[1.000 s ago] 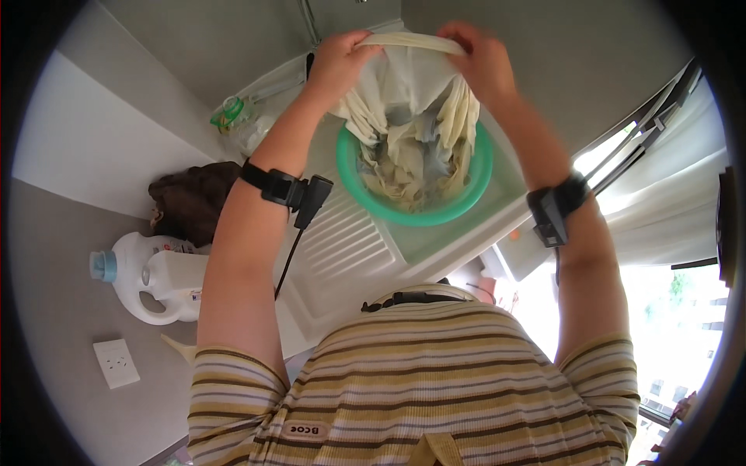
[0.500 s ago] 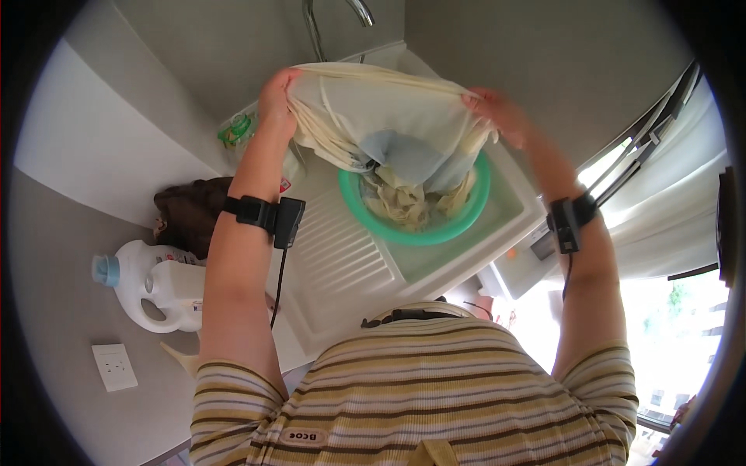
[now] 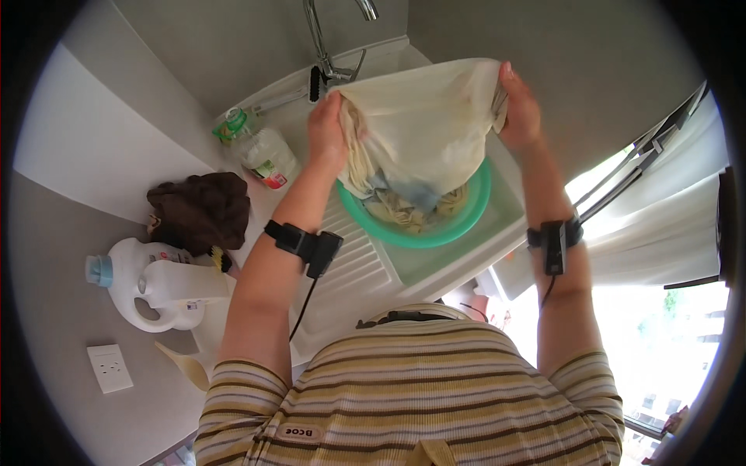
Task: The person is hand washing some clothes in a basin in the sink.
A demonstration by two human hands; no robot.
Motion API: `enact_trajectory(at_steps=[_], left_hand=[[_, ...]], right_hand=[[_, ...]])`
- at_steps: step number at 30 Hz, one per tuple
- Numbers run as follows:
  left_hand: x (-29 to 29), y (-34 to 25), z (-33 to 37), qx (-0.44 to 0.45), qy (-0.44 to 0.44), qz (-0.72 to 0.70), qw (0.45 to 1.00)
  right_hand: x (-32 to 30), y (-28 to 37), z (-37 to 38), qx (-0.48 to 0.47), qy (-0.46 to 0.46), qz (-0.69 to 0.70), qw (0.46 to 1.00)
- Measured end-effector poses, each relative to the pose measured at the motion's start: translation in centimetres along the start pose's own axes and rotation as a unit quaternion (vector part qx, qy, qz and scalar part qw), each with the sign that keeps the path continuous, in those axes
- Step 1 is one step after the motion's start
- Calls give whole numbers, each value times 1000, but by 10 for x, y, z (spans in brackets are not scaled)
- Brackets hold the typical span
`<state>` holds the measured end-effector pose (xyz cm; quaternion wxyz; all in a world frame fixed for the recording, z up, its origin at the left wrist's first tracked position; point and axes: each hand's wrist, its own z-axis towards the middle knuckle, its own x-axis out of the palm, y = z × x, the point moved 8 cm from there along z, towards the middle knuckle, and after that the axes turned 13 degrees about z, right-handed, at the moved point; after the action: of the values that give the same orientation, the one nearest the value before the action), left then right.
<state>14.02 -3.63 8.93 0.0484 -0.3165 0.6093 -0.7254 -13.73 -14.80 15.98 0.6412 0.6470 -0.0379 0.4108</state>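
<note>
A wet, cream-coloured cloth garment is stretched between my two hands above a green basin. My left hand grips its bunched left edge, fingers closed. At the upper right corner my right hand pinches the fabric, thumb upward. The garment's lower part, with a bluish-grey patch, hangs down into the basin. More crumpled cream fabric lies inside, in what looks like water. The basin sits in a white sink with a ribbed washboard on its left side.
A chrome faucet rises behind the basin, a black-bristled brush beside it. To the left are a clear bottle with green top, a dark brown cloth and a white detergent jug. A wall stands close behind the sink.
Both hands have shifted rightward with the garment; the right hand has risen and the left has dropped slightly. The cloth now shows more of its broad face, and the clear bottle is uncovered.
</note>
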Motion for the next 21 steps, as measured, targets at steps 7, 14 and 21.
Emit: enact_trajectory(at_steps=[7,14,21], left_hand=[[54,85,-43,60,86,220,970],[113,77,-117,271,182,613,720],[117,73,-122,301,98,608,728]], right_hand=[[3,-173,-51,184,-52,423,886],[-3,-220,-78,72,47,453,887],[-44,-245,-88,212,-199,340,894]])
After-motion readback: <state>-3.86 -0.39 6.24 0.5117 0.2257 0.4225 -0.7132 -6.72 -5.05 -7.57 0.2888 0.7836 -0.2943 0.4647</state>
